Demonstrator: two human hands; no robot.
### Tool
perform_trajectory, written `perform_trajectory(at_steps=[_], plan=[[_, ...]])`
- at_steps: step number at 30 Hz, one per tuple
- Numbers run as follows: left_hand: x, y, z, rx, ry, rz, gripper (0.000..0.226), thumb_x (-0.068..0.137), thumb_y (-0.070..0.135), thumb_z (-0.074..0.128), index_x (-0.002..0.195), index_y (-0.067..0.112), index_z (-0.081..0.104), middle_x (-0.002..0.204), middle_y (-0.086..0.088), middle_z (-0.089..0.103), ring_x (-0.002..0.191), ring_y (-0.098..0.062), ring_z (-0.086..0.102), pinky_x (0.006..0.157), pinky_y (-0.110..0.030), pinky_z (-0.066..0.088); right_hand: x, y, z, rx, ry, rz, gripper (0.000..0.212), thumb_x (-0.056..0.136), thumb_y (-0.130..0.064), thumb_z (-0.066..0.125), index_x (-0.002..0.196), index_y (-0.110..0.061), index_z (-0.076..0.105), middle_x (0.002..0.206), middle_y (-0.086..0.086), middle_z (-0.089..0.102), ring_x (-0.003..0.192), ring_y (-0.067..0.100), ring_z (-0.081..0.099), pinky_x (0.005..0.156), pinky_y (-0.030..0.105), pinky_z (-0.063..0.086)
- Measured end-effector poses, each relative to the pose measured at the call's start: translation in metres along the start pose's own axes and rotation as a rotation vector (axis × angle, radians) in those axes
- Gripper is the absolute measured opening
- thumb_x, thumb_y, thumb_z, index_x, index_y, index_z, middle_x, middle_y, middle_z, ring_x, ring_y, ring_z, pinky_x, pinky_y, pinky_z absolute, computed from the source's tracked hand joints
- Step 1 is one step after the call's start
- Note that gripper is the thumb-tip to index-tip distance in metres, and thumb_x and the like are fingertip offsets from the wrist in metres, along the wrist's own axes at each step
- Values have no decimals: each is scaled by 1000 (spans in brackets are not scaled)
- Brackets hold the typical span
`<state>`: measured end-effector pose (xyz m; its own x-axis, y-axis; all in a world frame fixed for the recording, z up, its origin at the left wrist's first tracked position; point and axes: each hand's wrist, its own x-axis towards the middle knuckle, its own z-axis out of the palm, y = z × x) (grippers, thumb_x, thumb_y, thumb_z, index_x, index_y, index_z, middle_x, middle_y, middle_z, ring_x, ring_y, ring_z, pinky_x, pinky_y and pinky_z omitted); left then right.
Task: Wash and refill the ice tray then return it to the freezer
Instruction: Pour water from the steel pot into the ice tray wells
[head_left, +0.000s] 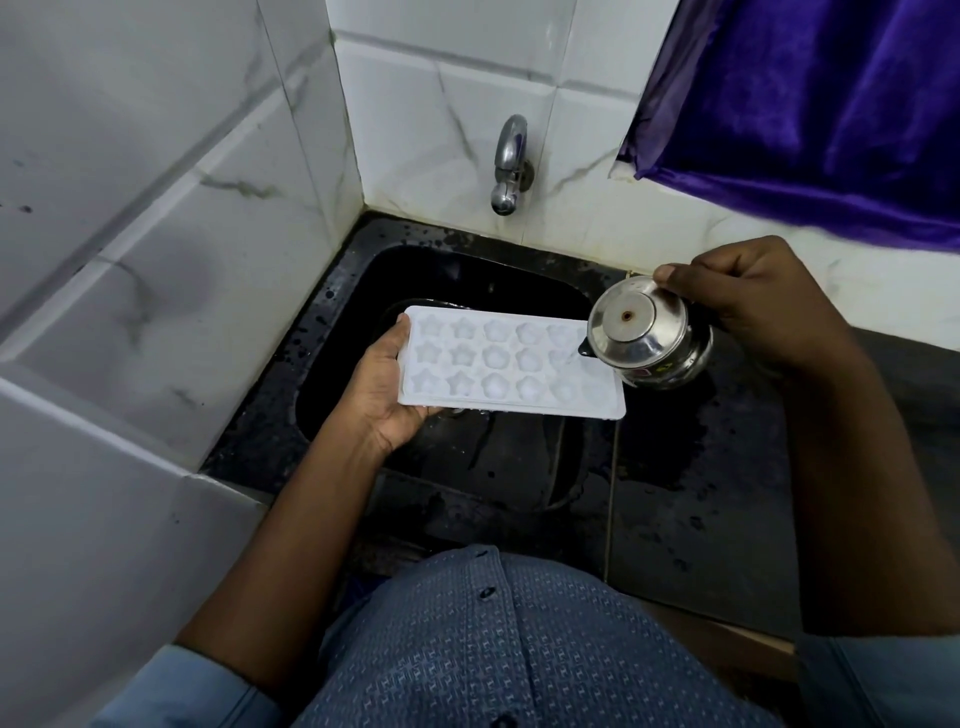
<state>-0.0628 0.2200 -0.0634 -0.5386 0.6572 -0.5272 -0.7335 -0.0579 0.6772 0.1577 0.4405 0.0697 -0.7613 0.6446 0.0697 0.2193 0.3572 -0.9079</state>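
1. Ice tray (509, 374): white plastic, 3 rows of 6 moulds in star and flower shapes, open side up. It is held roughly level above the sink, long side running left to right, with its right end reaching over the sink's right rim.
2. Left grip (384, 389): a bare hand closed on the tray's left end, thumb on the top rim at the far-left corner and palm and fingers underneath.
3. Steel pot (644, 338): small, round and shiny, tipped on its side so its base faces the camera. Its mouth points at the right end of the tray, just beside it.
4. Right grip (753, 306): a bare hand curled around the pot from the right, thumb tip pressed on the edge of the base.
5. Sink (311, 364): black basin set in a black surface (701, 467), both wet and spotted with drops.
6. Tap (511, 166): chrome, on the far tiled wall (156, 208), over the far edge of the sink.
7. Purple curtain (805, 104): far right, hanging above the surface.
8. Blue patterned shirt (493, 639): near edge of view.
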Motion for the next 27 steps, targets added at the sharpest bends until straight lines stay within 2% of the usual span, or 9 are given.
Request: perform_trajectory(at_steps=[4,8,9,12,14,18,21,24,27], plan=[[0,-2,2,-6,5,-9,52,111,52,42,121,12,73,121,-14,78,101,-30,79,87,-49,60,0,-4,5,2,-7,10,53,95,-20,74,63,16,52,51,8,37,49,15,33,52,22,36],[-2,-3,3,-2,4,-11,52,111,52,42,123,13,72,122,-14,78,102,-30,79,84,-48,62,0,-8,8,-13,-20,21,52,96,-20,74,50,-7,53,47,-2,37,47,12,33,56,28,36],[-3,-3,4,-1,2,-10,52,111,52,41,123,13,72,122,-14,78,102,-30,79,85,-48,62,0,-9,8,-15,-21,17,52,96,-20,74,50,-7,53,47,0,38,47,13,34,57,29,36],[-5,-4,5,3,1,-8,52,111,52,41,124,13,72,122,-14,78,102,-30,79,87,-49,61,1,-13,10,-15,-25,-11,52,96,-21,74,63,14,56,54,20,41,53,22,38,59,30,38],[-6,-4,5,0,-1,-7,52,111,52,41,125,12,71,123,-15,77,104,-31,78,90,-51,60,1,-14,12,-5,-25,-18,53,97,-20,73,68,21,54,57,24,39,54,23,35,57,30,36],[-10,-3,5,0,-5,-4,52,111,52,42,124,12,71,123,-15,77,104,-32,78,91,-51,60,1,-17,16,-11,-40,-28,56,97,-20,72,64,19,50,56,14,34,50,20,30,52,28,31],[-10,-5,5,8,-3,-4,53,111,53,42,125,11,71,123,-15,77,107,-32,78,92,-51,60,2,-19,18,-18,-40,-19,55,97,-20,73,62,16,51,51,11,36,47,16,32,49,24,32],[-12,-6,5,13,-11,-7,53,110,53,42,128,11,70,124,-15,77,109,-33,77,91,-51,61,2,-21,22,-24,-47,-15,53,97,-20,73,53,-1,52,47,3,38,46,14,34,50,20,36],[-13,-5,6,16,-12,-5,53,110,53,42,129,11,69,126,-15,76,111,-33,76,91,-51,61,3,-24,26,-35,-55,-21,53,97,-19,72,51,-4,51,46,2,39,45,12,35,51,18,37]])
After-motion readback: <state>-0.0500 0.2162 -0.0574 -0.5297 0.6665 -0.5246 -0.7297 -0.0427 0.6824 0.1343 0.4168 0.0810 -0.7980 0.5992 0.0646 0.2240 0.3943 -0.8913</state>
